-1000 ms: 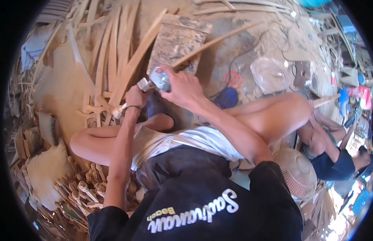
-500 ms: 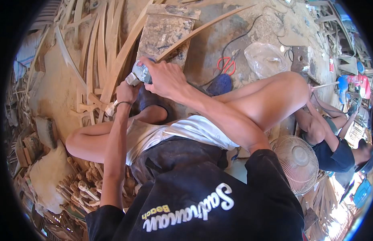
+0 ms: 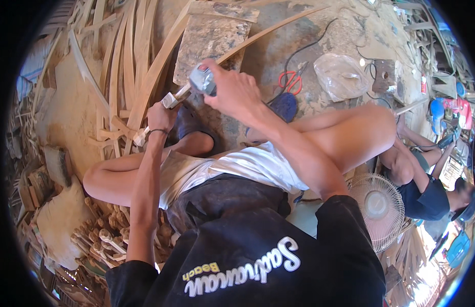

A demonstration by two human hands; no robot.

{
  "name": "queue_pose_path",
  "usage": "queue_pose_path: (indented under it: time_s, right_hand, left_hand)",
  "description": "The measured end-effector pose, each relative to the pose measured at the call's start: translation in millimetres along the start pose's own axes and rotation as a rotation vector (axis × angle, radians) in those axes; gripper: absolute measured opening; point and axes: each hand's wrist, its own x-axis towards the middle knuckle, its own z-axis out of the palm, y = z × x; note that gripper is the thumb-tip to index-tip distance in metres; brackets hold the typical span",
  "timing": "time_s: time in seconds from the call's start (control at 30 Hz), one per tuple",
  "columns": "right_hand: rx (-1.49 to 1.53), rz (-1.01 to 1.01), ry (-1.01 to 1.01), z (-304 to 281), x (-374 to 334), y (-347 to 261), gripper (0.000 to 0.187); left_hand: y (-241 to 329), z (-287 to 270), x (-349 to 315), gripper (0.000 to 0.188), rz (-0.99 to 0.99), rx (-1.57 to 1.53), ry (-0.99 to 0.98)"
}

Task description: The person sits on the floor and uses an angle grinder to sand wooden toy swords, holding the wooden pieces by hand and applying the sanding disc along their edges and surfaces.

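My left hand (image 3: 162,116) is wrapped round the grip of a long, curved wooden sword (image 3: 270,37). Its carved pommel end sticks out below my fist, and a squarish guard shows just above. The blade runs up to the right, across a worn wooden board (image 3: 214,36). In my right hand (image 3: 235,92) is a small grey power tool (image 3: 202,80), held over the blade a little past the guard. The tool's working face is hidden, so I cannot tell whether it touches the wood.
Several curved wooden strips (image 3: 129,66) lie at upper left. Red-handled scissors (image 3: 291,82), a clear plastic bag (image 3: 341,77) and a black cord (image 3: 304,48) lie on the right. A fan (image 3: 376,204) stands beside my right elbow. Another person (image 3: 424,197) sits beyond it. Carved wooden pieces (image 3: 107,238) are piled at lower left.
My right hand and the power tool have moved right along the sword, away from my left hand. More wood now shows beside the guard. My left hand stays almost in place.
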Motion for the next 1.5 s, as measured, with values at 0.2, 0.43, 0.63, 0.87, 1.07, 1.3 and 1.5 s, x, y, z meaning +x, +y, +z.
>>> queue_pose_path:
  time_s: [0.2, 0.43, 0.63, 0.87, 1.07, 1.3, 1.5]
  right_hand:
    - [-0.091, 0.183, 0.037, -39.9, 8.4, 38.8, 0.08]
    - [-0.173, 0.303, 0.247, -73.7, 19.6, 87.8, 0.079]
    - [-0.045, 0.053, -0.077, -5.1, 2.0, -5.7, 0.076]
    - [-0.029, -0.126, -0.039, 19.7, 1.4, -36.6, 0.076]
    - [-0.129, 0.237, 0.022, -55.1, 14.9, 56.0, 0.081]
    - [-0.224, 0.429, 0.35, -105.1, 41.6, 166.2, 0.085]
    - [-0.023, 0.231, 0.148, -63.6, 18.1, 62.6, 0.083]
  left_hand:
    - [11.5, -10.4, 0.6, 0.042, 0.017, -0.031, -0.007]
    - [-1.1, -23.6, 7.0, 0.041, -0.019, 0.021, -0.178]
    - [-34.0, -11.1, 4.5, 0.033, 0.055, -0.036, -0.139]
    - [-131.6, 0.2, 5.8, 0.036, -0.117, -0.589, -0.11]
    - [-56.4, -25.6, -3.6, 0.042, -0.024, -0.236, -0.21]
    - [-40.0, -38.2, 17.5, 0.042, 0.155, 0.084, -0.168]
    - [-23.7, -95.0, 13.7, 0.049, 0.038, 0.068, -0.287]
